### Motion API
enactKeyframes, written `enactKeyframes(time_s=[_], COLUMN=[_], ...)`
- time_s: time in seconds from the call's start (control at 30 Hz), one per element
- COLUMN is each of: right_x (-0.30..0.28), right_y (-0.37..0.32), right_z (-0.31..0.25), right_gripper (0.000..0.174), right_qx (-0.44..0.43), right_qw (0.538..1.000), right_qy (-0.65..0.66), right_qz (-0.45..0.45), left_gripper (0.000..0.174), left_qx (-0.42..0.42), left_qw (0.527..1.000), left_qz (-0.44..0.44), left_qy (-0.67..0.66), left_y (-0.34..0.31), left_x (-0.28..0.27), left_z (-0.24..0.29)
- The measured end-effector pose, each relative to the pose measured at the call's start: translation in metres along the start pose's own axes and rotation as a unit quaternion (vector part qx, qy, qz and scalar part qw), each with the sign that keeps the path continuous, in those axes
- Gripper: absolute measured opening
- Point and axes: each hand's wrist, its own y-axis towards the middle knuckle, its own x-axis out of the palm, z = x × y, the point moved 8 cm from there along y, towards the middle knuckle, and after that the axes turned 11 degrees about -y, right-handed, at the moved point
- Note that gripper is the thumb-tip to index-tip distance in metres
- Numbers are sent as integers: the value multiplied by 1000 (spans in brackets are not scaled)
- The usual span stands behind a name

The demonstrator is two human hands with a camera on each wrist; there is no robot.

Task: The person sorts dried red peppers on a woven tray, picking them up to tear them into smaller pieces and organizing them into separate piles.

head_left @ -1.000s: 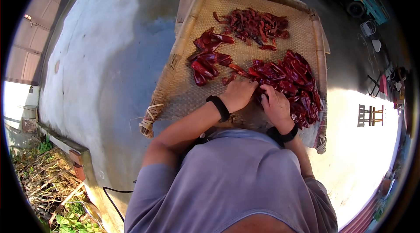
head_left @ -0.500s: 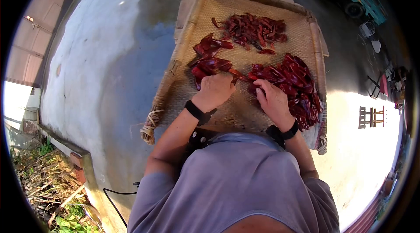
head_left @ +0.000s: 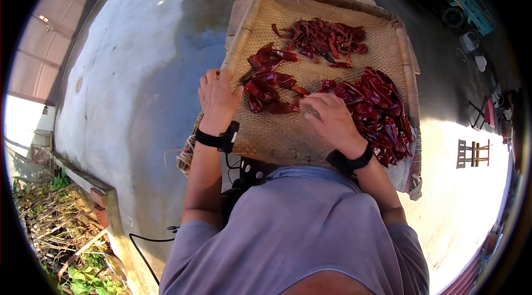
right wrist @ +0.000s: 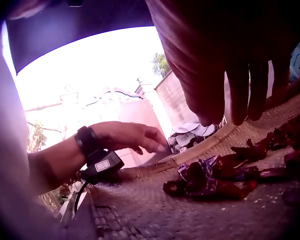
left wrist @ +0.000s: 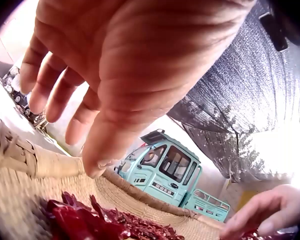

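Dried red chili peppers lie in three groups on a shallow woven tray (head_left: 271,137). A large glossy heap (head_left: 377,106) fills its right side, a smaller group (head_left: 265,85) lies at the left, and shrivelled pieces (head_left: 327,39) sit at the far end. My left hand (head_left: 217,101) is over the tray's left rim, beside the smaller group. Its fingers are extended and hold nothing, as the left wrist view shows. Between the two nearer groups hovers my right hand (head_left: 332,122), palm down with loosely straight fingers, nothing in its grasp. Its fingertips overlap the smaller group's right edge.
Flat boards (head_left: 235,15) show under the tray's far edges. Concrete floor (head_left: 138,73) surrounds it. A teal three-wheeled truck (left wrist: 165,167) is parked beyond, and a wooden stool (head_left: 472,154) stands to the right. A black cable (head_left: 141,253) hangs near my left side.
My left hand has moved from beside the large heap leftward to the rim. Another pepper now lies at the lower right of the smaller group. My right hand has shifted slightly left.
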Motion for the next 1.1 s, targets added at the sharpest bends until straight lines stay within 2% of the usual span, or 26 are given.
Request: enactKeyframes(time_s=[0.07,0.17,0.2,0.3,0.4,0.5,0.53,0.67,0.77,0.9,1.0,1.1], right_x=[-35,-85,-97,-124,-126,-121,-114,-74,-68,-74,-77,-84], right_y=[-10,-33,-43,-76,-111,-133,-140,-157,-162,-169,-172,-168], right_z=[17,61,83,144,206,252,272,327,323,312,310,301], right_gripper=[31,33,35,37,41,48,57,68,68,65,65,67], right_qx=[58,169,210,315,385,470,484,489,475,501,497,512], right_qw=[998,978,966,935,909,864,861,871,876,834,839,813], right_qy=[-22,-93,-124,-138,-136,-166,-141,-2,-17,169,138,193], right_qz=[20,75,85,80,88,70,59,54,87,157,175,198], left_gripper=[37,36,27,26,26,30,30,31,29,28,27,28], left_qx=[-51,-212,-206,-170,-141,-179,-179,-184,-194,-190,-208,-183], left_qw=[997,945,945,957,970,961,962,967,967,967,952,945], left_qz=[-27,-247,-252,-233,-195,-211,-205,-173,-165,-160,-214,-266], left_qy=[55,-9,-20,8,-18,-13,-18,-8,31,57,61,60], left_y=[-4,-15,-16,-23,-24,-28,-30,-38,-39,-36,-29,-21], left_x=[-2,39,41,42,28,22,19,8,6,6,9,12], left_z=[-22,-79,-81,-93,-75,-63,-58,-36,-29,-32,-36,-42])
